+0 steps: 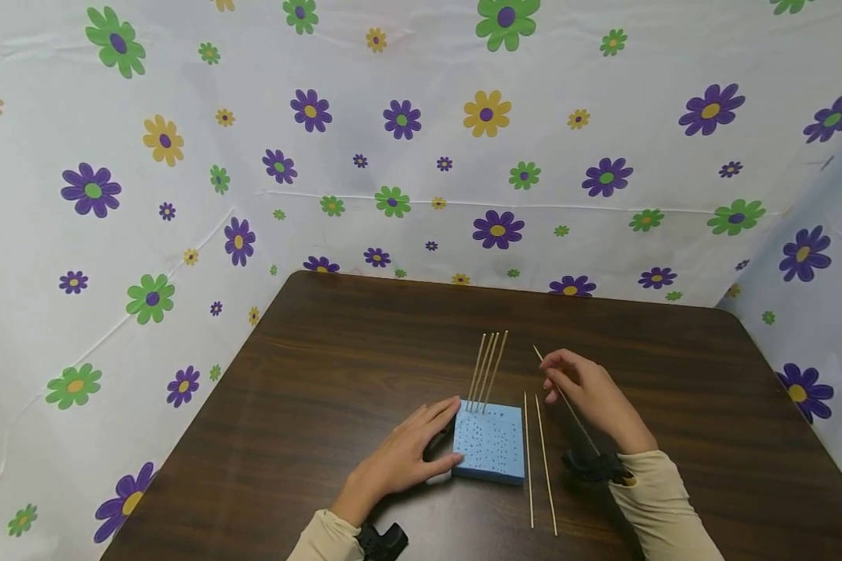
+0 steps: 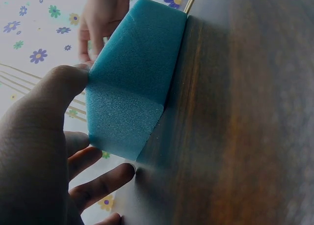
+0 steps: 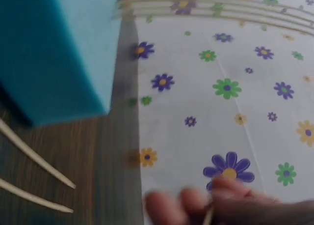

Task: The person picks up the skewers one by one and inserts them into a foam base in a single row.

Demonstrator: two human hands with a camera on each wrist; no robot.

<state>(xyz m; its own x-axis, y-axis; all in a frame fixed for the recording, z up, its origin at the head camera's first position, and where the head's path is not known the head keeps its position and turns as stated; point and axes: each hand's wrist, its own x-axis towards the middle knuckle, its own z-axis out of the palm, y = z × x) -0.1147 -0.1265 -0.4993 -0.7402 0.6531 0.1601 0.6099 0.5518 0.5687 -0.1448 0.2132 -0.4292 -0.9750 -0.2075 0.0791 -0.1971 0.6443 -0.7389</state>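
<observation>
A square blue foam block (image 1: 489,444) lies on the table, its top dotted with small holes. Several thin wooden skewers (image 1: 489,366) stand in its far edge, leaning slightly. My left hand (image 1: 410,456) holds the block's left side, thumb at the near corner and fingers at the far corner; the left wrist view shows the thumb against the foam block (image 2: 132,72). To the block's right, my right hand (image 1: 589,393) pinches another skewer (image 1: 578,421) between thumb and fingers, held slantwise. Only a short bit of it shows in the right wrist view, near the fingertips (image 3: 167,208).
Two loose skewers (image 1: 545,467) lie side by side on the dark wooden table (image 1: 365,335), between the block and my right arm. A white flowered sheet (image 1: 421,171) hangs behind the table and along its sides. Both wrists carry black straps.
</observation>
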